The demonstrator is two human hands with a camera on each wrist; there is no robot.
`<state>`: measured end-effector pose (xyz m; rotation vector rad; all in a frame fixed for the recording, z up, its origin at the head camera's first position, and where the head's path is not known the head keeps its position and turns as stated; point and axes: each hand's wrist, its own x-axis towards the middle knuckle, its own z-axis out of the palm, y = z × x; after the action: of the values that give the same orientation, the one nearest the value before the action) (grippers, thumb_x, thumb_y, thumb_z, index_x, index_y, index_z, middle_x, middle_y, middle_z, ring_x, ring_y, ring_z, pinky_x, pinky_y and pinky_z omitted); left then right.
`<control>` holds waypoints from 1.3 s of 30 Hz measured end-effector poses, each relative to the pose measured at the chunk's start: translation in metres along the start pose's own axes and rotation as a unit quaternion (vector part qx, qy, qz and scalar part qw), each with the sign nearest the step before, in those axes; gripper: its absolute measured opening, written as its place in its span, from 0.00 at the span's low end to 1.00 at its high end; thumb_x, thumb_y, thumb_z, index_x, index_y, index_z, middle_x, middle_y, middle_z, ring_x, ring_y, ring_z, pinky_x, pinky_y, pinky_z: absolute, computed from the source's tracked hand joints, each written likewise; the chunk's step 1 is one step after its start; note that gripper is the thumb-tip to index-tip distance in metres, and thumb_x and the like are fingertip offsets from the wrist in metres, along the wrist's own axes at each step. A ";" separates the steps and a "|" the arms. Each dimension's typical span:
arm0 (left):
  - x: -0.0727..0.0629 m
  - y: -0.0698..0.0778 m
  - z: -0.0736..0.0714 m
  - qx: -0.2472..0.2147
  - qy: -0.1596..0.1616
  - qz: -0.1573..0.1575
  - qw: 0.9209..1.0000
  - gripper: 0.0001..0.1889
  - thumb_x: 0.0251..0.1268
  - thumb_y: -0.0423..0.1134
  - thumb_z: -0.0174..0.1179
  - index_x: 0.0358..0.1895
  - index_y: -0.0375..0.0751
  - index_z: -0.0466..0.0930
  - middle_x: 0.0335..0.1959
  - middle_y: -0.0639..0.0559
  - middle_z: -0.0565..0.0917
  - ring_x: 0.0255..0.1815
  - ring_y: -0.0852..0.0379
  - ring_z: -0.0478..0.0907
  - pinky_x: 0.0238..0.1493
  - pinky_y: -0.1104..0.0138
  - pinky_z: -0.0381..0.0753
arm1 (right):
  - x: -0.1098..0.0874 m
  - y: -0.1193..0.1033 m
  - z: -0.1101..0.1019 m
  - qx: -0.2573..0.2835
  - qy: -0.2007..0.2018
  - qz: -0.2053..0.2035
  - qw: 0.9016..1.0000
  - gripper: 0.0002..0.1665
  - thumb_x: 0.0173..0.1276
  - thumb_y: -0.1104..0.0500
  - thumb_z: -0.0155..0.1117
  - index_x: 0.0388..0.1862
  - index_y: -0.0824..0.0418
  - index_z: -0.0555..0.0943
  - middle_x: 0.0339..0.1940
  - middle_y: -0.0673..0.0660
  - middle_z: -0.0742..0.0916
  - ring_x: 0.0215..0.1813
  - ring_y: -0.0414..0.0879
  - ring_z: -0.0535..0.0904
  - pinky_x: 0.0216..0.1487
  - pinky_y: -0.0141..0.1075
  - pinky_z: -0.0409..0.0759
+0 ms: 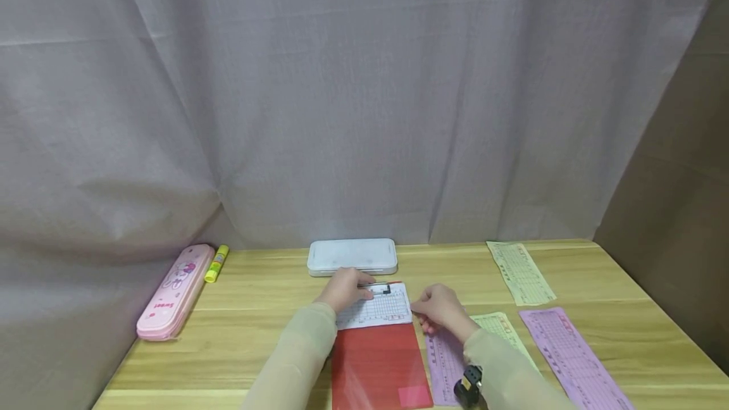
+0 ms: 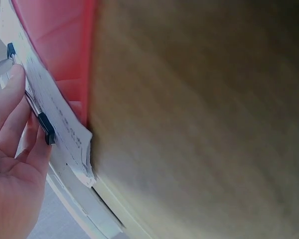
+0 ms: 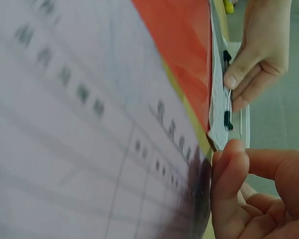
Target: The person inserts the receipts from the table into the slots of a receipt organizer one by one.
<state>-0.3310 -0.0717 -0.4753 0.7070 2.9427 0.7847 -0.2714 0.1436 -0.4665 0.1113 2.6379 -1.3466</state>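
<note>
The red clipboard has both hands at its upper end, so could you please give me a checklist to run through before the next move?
1. Left hand on the clip: ok, thumb and fingers grip it.
2. Right hand at the right edge of the white form: ok.
3. Form firmly clamped: cannot tell, as fingers cover part of the clip.
4. Loose purple sheets and green sheets stacked: not ok, they lie spread out.
5. Pink pencil case away from the hands: ok, far left.

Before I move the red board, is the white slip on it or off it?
On: the white slip covers the far end of the red board, with the left hand at its clip.
</note>
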 end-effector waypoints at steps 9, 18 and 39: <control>0.000 0.000 0.000 -0.005 -0.002 -0.003 1.000 0.15 0.52 0.38 0.70 0.45 0.43 0.86 0.42 0.54 0.87 0.49 0.56 0.81 0.53 0.63 0.78 | 0.002 0.010 -0.025 -0.046 0.040 -0.027 0.998 0.06 0.58 0.61 0.66 0.26 0.64 0.81 0.15 0.52 0.79 0.16 0.39 0.72 0.17 0.28 0.71; -0.001 0.000 0.000 -0.009 -0.005 -0.014 1.000 0.15 0.52 0.38 0.70 0.46 0.44 0.86 0.43 0.55 0.87 0.50 0.56 0.81 0.53 0.62 0.78 | 0.009 0.032 -0.062 -0.083 0.044 -0.084 0.992 0.08 0.61 0.60 0.65 0.34 0.66 0.82 0.22 0.53 0.83 0.24 0.43 0.77 0.24 0.33 0.77; -0.001 0.003 -0.002 0.006 0.000 -0.010 1.000 0.16 0.51 0.39 0.71 0.46 0.44 0.86 0.43 0.55 0.87 0.50 0.56 0.81 0.54 0.63 0.78 | 0.032 0.082 -0.154 -0.199 0.101 -0.185 0.957 0.13 0.64 0.64 0.61 0.43 0.73 0.81 0.34 0.63 0.85 0.36 0.56 0.81 0.35 0.48 0.80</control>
<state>-0.3292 -0.0704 -0.4725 0.6767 2.9510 0.7665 -0.3098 0.3159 -0.4492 -0.3308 3.1626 -0.8924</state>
